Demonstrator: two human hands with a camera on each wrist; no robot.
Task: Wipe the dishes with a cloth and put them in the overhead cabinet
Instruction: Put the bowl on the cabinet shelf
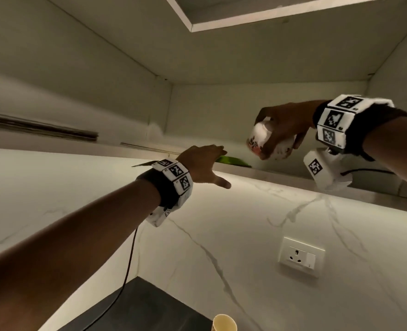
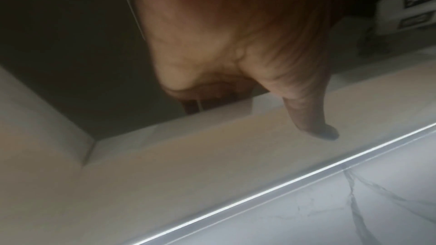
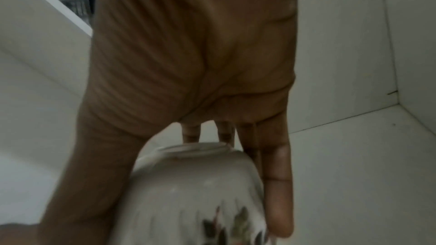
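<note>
My right hand wrapped around a white leaf-patterned cup, held bottom-up inside the open overhead cabinet, my left hand fingers straight, reaching over the cabinet's front ledge onto a green cloth, paper cup on the counter below

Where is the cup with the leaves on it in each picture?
Head: the cup is right of middle, held by the right hand inside the cabinet.
Left wrist: the cup is not in it.
Right wrist: the cup is at the bottom middle, base up, below the palm.
Shared landmark: the right hand gripping the cup shows in the head and right wrist views.
</note>
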